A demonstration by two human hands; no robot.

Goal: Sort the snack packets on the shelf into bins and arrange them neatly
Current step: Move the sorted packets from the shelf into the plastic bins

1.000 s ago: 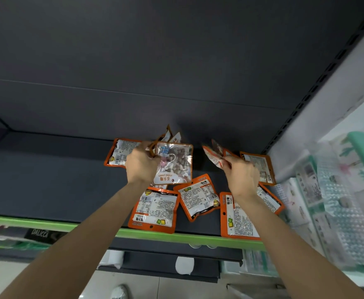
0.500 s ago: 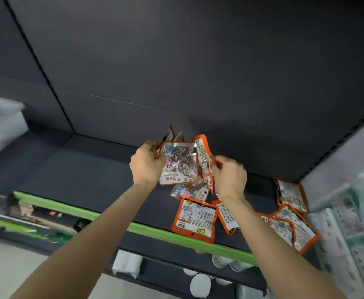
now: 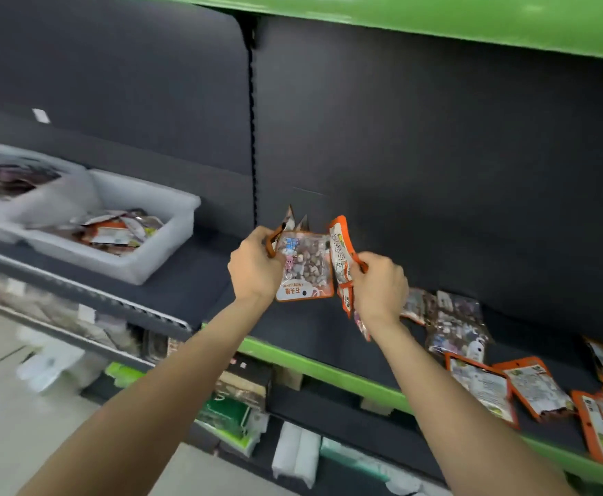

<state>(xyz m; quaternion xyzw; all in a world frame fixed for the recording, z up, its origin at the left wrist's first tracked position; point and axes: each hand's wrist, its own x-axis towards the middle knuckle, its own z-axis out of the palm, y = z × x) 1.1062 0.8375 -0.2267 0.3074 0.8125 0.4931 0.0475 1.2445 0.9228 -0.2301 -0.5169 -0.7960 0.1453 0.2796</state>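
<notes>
My left hand [image 3: 255,266] grips a bunch of stone candy packets [image 3: 305,268], the front one clear with an orange rim, held upright above the dark shelf [image 3: 192,281]. Close beside it my right hand [image 3: 378,284] grips several orange-edged packets [image 3: 341,255] with white label backs. A clear plastic bin [image 3: 157,252] holding mixed packets stands on the shelf to the left. More loose packets lie on the shelf at the right: clear candy ones [image 3: 454,323] and orange ones [image 3: 529,388].
A second clear bin [image 3: 17,173] with dark packets stands at the far left behind the first. A green shelf lip [image 3: 314,366] runs below my hands and another green shelf [image 3: 436,16] hangs overhead. Lower shelves hold boxed goods. A slotted upright [image 3: 251,119] divides the back panel.
The view has swung left, so the bins came into sight and the loose packets shifted to the right. Both hands stay together holding their packets.
</notes>
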